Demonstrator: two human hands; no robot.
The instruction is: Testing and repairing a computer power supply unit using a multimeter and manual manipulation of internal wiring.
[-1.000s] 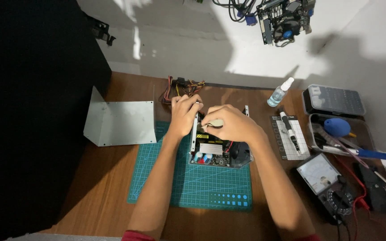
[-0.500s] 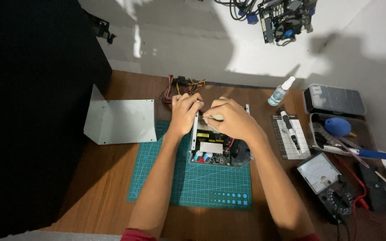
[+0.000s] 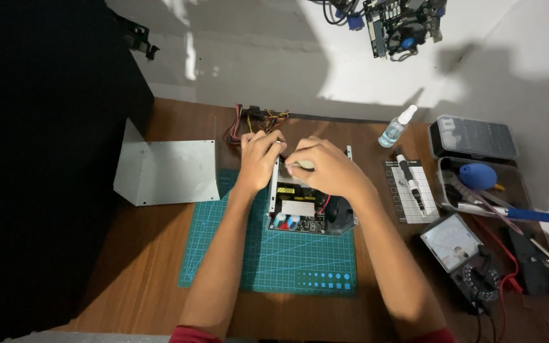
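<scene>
An opened power supply unit [image 3: 306,213] with a circuit board and a black fan sits on a green cutting mat [image 3: 274,257]. My left hand [image 3: 258,159] grips the unit's left metal wall near the far corner. My right hand [image 3: 328,166] rests over the far part of the board, fingers pinched on a small pale object that is mostly hidden. A bundle of coloured wires [image 3: 255,121] runs out behind the unit.
A bent grey metal cover [image 3: 166,171] lies left of the mat. To the right are a spray bottle [image 3: 396,127], a screwdriver on a white card [image 3: 411,184], an analog multimeter [image 3: 455,244] with leads, a tool tray [image 3: 484,187] and a grey case [image 3: 474,136]. A circuit board [image 3: 401,22] hangs on the wall.
My right hand has shifted slightly left over the board. My left hand stays on the unit's wall.
</scene>
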